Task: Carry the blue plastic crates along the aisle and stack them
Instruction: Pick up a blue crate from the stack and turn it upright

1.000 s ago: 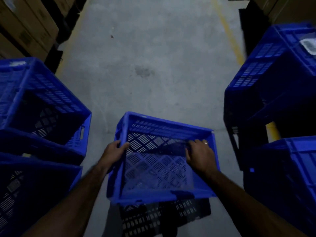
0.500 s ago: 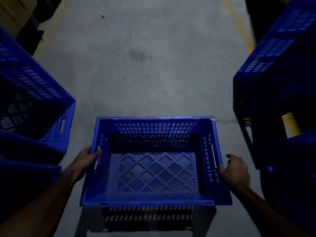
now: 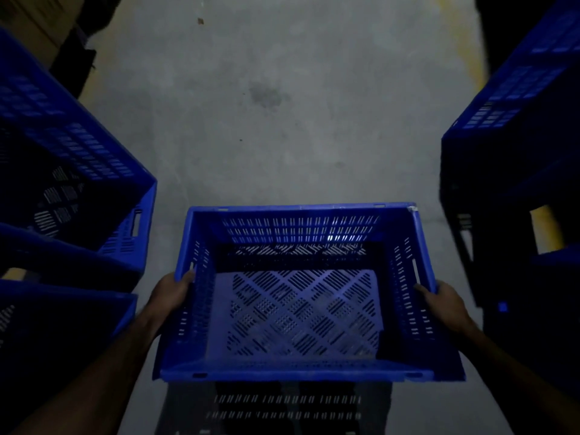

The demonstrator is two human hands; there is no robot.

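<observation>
Blue plastic crate (image 3: 298,370) is held by its two side walls, open side up, with the near wall toward the person. Its perforated base shows in full.

Left grip (image 3: 171,291): fingers curled onto the outer face of the left wall, fingertips at the handle slot just under the rim. Right grip (image 3: 442,301): fingers curled against the outer face of the right wall, just below its handle slot. How far these fingertips hook into the slot cannot be told. Both forearms enter from the bottom corners of the view.

The crate sits level in the middle of the aisle, above the concrete floor (image 3: 282,146). A slotted shadow (image 3: 282,406) falls on the floor just below the near wall.

To the left stands a group of blue crates (image 3: 91,158), stacked and tilted. To the right stands a second blue stack (image 3: 518,98), largely in darkness. The held crate is between the two groups and touches neither.

Further ahead, the floor carries a dark stain (image 3: 266,94). A yellow line (image 3: 467,48) runs along the right edge of the aisle. Cardboard boxes (image 3: 34,20) occupy the upper left corner.
</observation>
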